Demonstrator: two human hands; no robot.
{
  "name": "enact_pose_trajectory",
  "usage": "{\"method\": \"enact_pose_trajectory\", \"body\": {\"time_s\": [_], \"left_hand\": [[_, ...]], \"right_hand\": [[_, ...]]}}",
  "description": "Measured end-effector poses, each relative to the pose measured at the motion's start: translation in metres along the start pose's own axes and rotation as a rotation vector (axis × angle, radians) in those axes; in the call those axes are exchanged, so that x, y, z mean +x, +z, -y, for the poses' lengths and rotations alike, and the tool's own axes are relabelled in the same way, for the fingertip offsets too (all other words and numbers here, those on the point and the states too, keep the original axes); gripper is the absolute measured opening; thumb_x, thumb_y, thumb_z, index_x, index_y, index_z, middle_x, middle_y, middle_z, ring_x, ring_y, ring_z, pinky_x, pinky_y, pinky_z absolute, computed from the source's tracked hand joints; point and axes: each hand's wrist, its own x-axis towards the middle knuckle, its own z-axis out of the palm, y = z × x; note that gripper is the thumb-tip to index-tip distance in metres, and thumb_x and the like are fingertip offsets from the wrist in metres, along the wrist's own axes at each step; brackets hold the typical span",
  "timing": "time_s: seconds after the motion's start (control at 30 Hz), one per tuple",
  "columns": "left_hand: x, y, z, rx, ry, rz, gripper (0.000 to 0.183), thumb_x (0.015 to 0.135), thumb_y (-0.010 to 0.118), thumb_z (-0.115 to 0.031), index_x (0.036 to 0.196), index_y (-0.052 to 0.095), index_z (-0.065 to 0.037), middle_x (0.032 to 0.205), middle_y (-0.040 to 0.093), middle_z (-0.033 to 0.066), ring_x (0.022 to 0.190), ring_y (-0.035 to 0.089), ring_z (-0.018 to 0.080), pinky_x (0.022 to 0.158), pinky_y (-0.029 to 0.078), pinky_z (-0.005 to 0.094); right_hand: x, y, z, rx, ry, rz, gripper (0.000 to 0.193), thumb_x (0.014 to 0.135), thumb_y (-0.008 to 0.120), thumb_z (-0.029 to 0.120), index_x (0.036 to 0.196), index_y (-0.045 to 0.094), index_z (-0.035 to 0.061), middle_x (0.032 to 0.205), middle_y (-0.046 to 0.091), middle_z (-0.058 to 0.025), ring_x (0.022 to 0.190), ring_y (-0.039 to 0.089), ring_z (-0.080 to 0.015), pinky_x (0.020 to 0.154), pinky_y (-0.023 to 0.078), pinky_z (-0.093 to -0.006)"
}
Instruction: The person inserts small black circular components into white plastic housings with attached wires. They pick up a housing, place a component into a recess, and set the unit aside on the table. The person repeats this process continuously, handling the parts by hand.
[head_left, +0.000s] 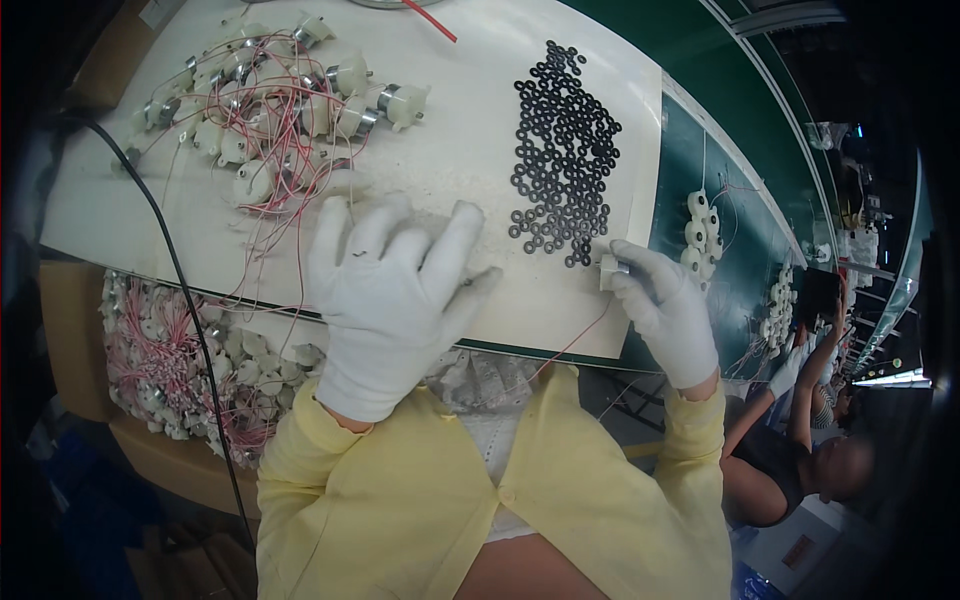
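Note:
My left hand, in a white glove, is spread palm down over the white board, its fingertips just short of a heap of small motors. Those motors have white plastic housings, metal cans and tangled red and white wires. Nothing shows in that hand, though its palm side is hidden. My right hand, also gloved, pinches one small motor between thumb and fingers at the board's right side. A red wire hangs from it toward my lap. Just above lies a patch of small black rings, laid out flat.
A cardboard box at my lower left holds many more wired motors. A black cable crosses the left side. Rows of white motors stand on the green table at right. A co-worker sits beyond.

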Motion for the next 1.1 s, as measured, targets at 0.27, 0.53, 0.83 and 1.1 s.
{"method": "enact_pose_trajectory", "body": {"time_s": [0.27, 0.53, 0.83, 1.1], "left_hand": [[-0.001, 0.007, -0.005, -0.094, -0.046, 0.036, 0.041, 0.076, 0.086, -0.041, 0.109, 0.075, -0.018, 0.087, 0.061, 0.0017, 0.102, 0.063, 0.0252, 0.109, 0.042, 0.0577], [-0.001, 0.008, -0.003, -0.122, -0.041, 0.04, 0.038, 0.075, 0.087, -0.038, 0.105, 0.074, -0.019, 0.088, 0.06, 0.001, 0.102, 0.064, 0.0258, 0.109, 0.043, 0.0581], [-0.001, 0.01, -0.002, -0.123, -0.003, 0.027, 0.039, 0.076, 0.087, -0.035, 0.109, 0.074, -0.018, 0.092, 0.062, 0.0041, 0.104, 0.065, 0.0285, 0.107, 0.045, 0.0577], [0.0, 0.009, -0.004, -0.096, 0.018, -0.011, 0.037, 0.075, 0.087, -0.034, 0.106, 0.076, -0.016, 0.093, 0.064, 0.0064, 0.103, 0.065, 0.0303, 0.107, 0.046, 0.057]], "right_hand": [[0.013, 0.007, 0.016, -0.562, -0.319, -0.082, 0.032, 0.087, 0.08, 0.018, 0.117, 0.07, 0.0095, 0.084, 0.074, -0.0046, 0.068, 0.068, -0.0274, 0.062, 0.049, -0.0393], [-0.002, 0.0, 0.039, -0.894, -0.364, 0.032, 0.024, 0.09, 0.077, 0.026, 0.109, 0.065, 0.017, 0.074, 0.056, 0.0024, 0.067, 0.058, -0.0193, 0.068, 0.04, -0.0368], [-0.009, 0.008, 0.04, -1.089, -0.341, 0.122, 0.024, 0.093, 0.075, 0.032, 0.109, 0.065, 0.0158, 0.071, 0.051, 0.0003, 0.066, 0.055, -0.0207, 0.068, 0.04, -0.037], [-0.011, 0.009, 0.023, -0.865, -0.337, 0.01, 0.027, 0.095, 0.074, 0.034, 0.109, 0.069, 0.0126, 0.071, 0.059, -0.0038, 0.062, 0.058, -0.0259, 0.062, 0.042, -0.0396]]}}
